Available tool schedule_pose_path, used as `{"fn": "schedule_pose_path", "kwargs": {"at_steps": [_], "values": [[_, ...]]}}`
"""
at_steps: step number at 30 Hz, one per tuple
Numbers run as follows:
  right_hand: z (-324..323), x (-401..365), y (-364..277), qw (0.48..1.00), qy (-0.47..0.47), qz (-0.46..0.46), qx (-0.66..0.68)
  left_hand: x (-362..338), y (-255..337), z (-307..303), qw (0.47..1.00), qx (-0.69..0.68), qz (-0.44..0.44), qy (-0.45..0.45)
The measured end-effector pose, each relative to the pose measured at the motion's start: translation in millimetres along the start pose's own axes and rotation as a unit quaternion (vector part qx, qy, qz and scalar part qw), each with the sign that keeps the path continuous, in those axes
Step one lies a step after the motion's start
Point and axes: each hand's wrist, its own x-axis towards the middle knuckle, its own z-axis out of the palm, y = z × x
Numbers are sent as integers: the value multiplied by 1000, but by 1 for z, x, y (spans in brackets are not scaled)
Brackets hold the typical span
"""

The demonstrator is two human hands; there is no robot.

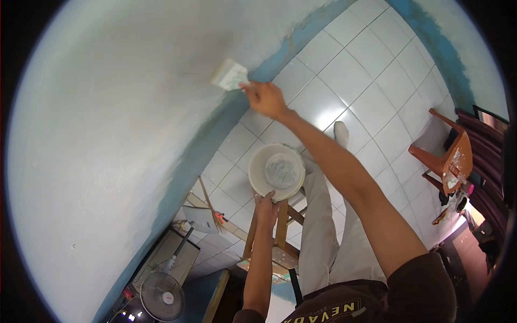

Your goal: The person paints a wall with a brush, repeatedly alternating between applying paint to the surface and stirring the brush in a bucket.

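My right hand (265,99) is closed around the handle of a wide, pale-bristled paint brush (230,75), whose bristles are at the wall (107,124) near the edge between its whitish upper part and a blue band (191,151). Lower down, my left hand (266,209) grips the rim of a white bucket (259,175), with the thumb over the edge. Whitish material shows at the bottom of the bucket. The bucket is beside a wooden stool or ladder (281,229).
An orange plastic chair (458,156) with white splashes stands at the right on the tiled floor (371,97). At the lower left are a fan (161,296) and a grey panel (200,219). Dark red curtains (484,140) hang at far right.
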Motion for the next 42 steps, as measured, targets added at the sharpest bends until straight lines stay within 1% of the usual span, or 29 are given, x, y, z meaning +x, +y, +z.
{"fn": "schedule_pose_path", "kwargs": {"at_steps": [2, 3, 4, 5, 6, 8, 9, 10, 12, 14, 16, 17, 19, 20, 22, 23, 25, 26, 28, 29, 30, 31, 32, 34, 35, 37, 39, 41, 42], "values": [[11, 5, 39, 993, -84, 58, -61, 3, -1, -1, 1000, 20, -8, 17], [15, 5, 53, 993, -86, 61, -56, 6, -3, 0, 999, 31, -19, 27], [16, 6, 64, 984, -109, 103, -96, 11, -4, 1, 999, 29, -19, 30], [17, 7, 74, 971, -133, 146, -138, 16, -7, 2, 1000, 20, -12, 15], [17, 9, 81, 969, -138, 151, -135, 16, -10, -2, 1000, 14, -7, 4], [6, 17, 82, 926, -180, 303, -136, 23, -17, -13, 1000, 18, -17, 11], [-2, 16, 70, 938, -154, 279, -139, 26, -21, -12, 1000, 15, -23, 10], [-7, 21, 56, 938, -153, 276, -146, 25, -21, -6, 1000, 11, -24, 5], [-9, 26, 22, 970, -129, 186, -84, 19, -20, 1, 1000, 19, 1, 7], [-40, 14, -29, 976, -148, 156, -21, 15, -20, 1, 1000, 23, -3, 16], [-55, -3, -52, 993, -99, 65, -10, 18, -21, 7, 1000, 27, -5, 12], [-60, -11, -59, 993, -97, 68, -10, 17, -22, 8, 1000, 17, 0, 6], [-62, -17, -62, 996, -47, -71, 22, 20, -19, 14, 1000, 10, 11, -1], [-56, -13, -57, 996, -44, -69, 26, 20, -20, 16, 1000, -7, 15, 5], [-33, 2, -32, 995, -4, -102, -3, 16, -20, 23, 1000, -18, 14, 16], [-21, 6, -12, 995, -4, -96, 1, 15, -17, 28, 999, -20, 7, 29], [4, 17, 33, 998, -45, -32, -13, 22, -22, 26, 999, -21, 1, 43], [12, 18, 51, 998, -46, -28, -11, 31, -30, 19, 998, -34, -17, 42], [23, 14, 85, 987, -127, 82, -58, 32, -31, 20, 997, -43, -35, 45], [30, 11, 99, 987, -127, 85, -54, 26, -28, 26, 998, -30, -16, 45], [33, 10, 110, 975, -145, 140, -90, 25, -26, 30, 999, -19, 5, 43], [36, 10, 120, 959, -163, 196, -127, 28, -27, 27, 999, -17, 4, 44], [40, 11, 128, 958, -163, 199, -126, 31, -29, 25, 999, -19, -3, 31], [33, 14, 123, 940, -179, 258, -131, 30, -33, 23, 999, -24, -11, 18], [32, 15, 117, 940, -180, 258, -133, 29, -34, 23, 1000, -19, -2, 23], [22, 18, 75, 970, -141, 174, -93, 30, -34, 25, 1000, -16, 7, 24], [7, 9, 38, 978, -147, 137, -58, 28, -37, 23, 999, -32, -2, 22], [-8, -3, 7, 989, -116, 46, -77, 26, -37, 26, 999, -52, -3, 13], [-14, -10, -9, 989, -117, 45, -79, 24, -38, 25, 998, -68, -6, 13]]}}
